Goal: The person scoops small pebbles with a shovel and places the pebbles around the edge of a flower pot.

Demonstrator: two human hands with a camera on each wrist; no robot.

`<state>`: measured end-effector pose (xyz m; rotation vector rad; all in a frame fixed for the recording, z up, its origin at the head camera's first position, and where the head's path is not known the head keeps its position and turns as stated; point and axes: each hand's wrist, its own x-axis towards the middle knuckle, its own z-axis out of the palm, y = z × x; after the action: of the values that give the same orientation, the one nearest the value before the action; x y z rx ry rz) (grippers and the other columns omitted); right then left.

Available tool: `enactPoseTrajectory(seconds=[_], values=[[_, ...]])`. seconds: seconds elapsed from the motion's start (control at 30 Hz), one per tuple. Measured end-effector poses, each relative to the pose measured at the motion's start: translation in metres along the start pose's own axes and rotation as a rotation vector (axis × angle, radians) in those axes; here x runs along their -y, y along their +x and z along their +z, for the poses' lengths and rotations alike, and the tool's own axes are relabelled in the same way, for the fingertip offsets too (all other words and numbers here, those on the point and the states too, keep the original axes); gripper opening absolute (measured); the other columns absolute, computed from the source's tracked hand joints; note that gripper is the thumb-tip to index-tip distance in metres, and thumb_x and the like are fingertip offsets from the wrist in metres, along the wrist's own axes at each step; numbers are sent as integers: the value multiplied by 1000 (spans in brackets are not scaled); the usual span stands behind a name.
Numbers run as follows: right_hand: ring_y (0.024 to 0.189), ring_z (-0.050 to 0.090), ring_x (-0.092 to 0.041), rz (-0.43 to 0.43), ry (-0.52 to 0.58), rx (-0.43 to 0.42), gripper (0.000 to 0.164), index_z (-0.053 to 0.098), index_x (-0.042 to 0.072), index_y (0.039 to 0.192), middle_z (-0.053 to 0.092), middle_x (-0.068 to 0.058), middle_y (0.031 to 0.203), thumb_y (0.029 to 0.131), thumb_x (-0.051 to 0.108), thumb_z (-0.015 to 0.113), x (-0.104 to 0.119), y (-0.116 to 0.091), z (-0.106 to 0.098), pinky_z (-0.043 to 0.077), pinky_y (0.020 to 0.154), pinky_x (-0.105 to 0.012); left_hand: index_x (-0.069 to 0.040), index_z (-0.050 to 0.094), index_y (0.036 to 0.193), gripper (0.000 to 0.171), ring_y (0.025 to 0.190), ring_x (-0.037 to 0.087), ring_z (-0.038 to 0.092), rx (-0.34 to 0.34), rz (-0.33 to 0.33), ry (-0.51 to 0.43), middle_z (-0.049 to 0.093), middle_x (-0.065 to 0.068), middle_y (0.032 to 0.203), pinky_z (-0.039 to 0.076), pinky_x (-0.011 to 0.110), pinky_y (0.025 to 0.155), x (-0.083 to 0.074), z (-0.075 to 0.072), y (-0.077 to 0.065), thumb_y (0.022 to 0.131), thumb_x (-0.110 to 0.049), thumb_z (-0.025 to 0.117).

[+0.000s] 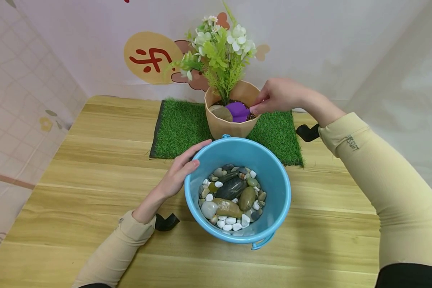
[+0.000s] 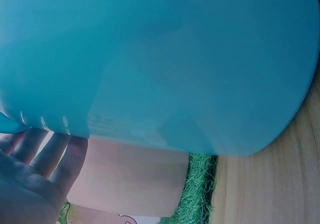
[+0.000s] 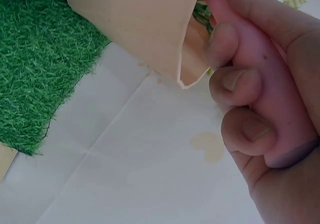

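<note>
My right hand (image 1: pixel 281 96) grips the pink handle (image 3: pixel 272 79) of a small trowel, fingers wrapped round it. Its purple blade (image 1: pixel 239 111) lies inside a peach flower pot (image 1: pixel 230 129), over dark brown soil beside a large stone (image 1: pixel 221 113). White flowers with green leaves (image 1: pixel 219 56) stand upright in the pot. My left hand (image 1: pixel 176 172) rests against a light blue bucket (image 1: pixel 281 192), thumb at the rim. In the left wrist view its fingers (image 2: pixel 70 164) lie nearly straight along the bucket's outer wall. Pebbles and larger stones (image 1: pixel 230 208) cover the bucket's bottom.
The pot stands on a green artificial grass mat (image 1: pixel 181 128) at the back of the wooden table (image 1: pixel 104 168). A printed cloth (image 1: pixel 309 40) hangs behind it. The bucket's handle (image 1: pixel 264 243) hangs at the near side. Black wrist mounts (image 1: pixel 167 222) sit beside both forearms.
</note>
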<state>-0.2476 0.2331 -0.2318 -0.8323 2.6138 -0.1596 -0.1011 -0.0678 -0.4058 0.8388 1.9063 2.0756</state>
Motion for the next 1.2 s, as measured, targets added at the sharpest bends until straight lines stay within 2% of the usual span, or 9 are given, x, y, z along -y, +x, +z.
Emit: enactPoseTrajectory(seconds=[0.13,0.23,0.3,0.43,0.57,0.63,0.77,0.97,1.2], values=[[59,40,-6,-8,-38,27,22,86,18,101,63,7,65,102,32,69,1,4,-1,36,56,-22,1,33,162,62,141,52,52,4,-3,-7,46,32,158,58,59,105,0,0,0,104,-17,38],[57,39,-6,-19,-75,45,21,87,19,100,65,5,65,101,30,69,1,7,-3,34,55,-22,1,33,163,62,141,53,52,7,-9,-11,46,32,158,59,60,105,0,0,0,103,-16,38],[57,42,-6,-28,-98,53,21,87,18,101,72,4,69,101,30,69,2,9,-4,36,55,-22,1,33,163,62,140,53,52,5,-9,-10,46,32,158,59,60,104,0,0,0,103,-16,38],[62,57,-6,-29,-133,59,21,86,16,107,82,-2,85,100,28,70,6,11,-7,45,58,-24,0,33,163,62,139,53,53,2,-4,0,47,32,157,60,57,104,1,0,0,104,-17,38],[78,75,-15,-14,-165,62,22,84,17,113,84,-5,100,100,29,71,10,10,-10,60,74,-33,1,33,163,62,139,53,53,4,-5,-2,47,32,157,60,56,104,1,-1,1,103,-17,38],[84,78,-19,-13,-192,55,23,84,18,114,84,-6,104,100,30,70,12,8,-12,63,81,-39,1,33,163,63,139,54,53,7,-3,-6,47,33,157,60,56,103,0,-1,1,103,-17,39],[85,79,-24,-17,-259,14,23,84,17,114,84,-9,105,101,29,70,16,5,-16,64,84,-46,1,32,163,63,140,54,53,9,-2,-12,47,33,157,60,57,103,-1,0,1,103,-17,39],[74,74,-26,6,-357,-67,24,84,11,106,82,-11,90,101,30,70,23,-3,-17,62,74,-49,1,32,163,62,139,55,53,6,-10,-5,46,33,157,60,58,102,0,-1,-1,103,-17,38],[85,75,-36,80,-444,-162,28,82,7,104,81,-17,96,102,30,68,29,-19,-18,62,71,-56,1,33,163,62,139,53,53,6,-7,-6,47,32,157,60,60,103,-1,0,0,103,-17,39]])
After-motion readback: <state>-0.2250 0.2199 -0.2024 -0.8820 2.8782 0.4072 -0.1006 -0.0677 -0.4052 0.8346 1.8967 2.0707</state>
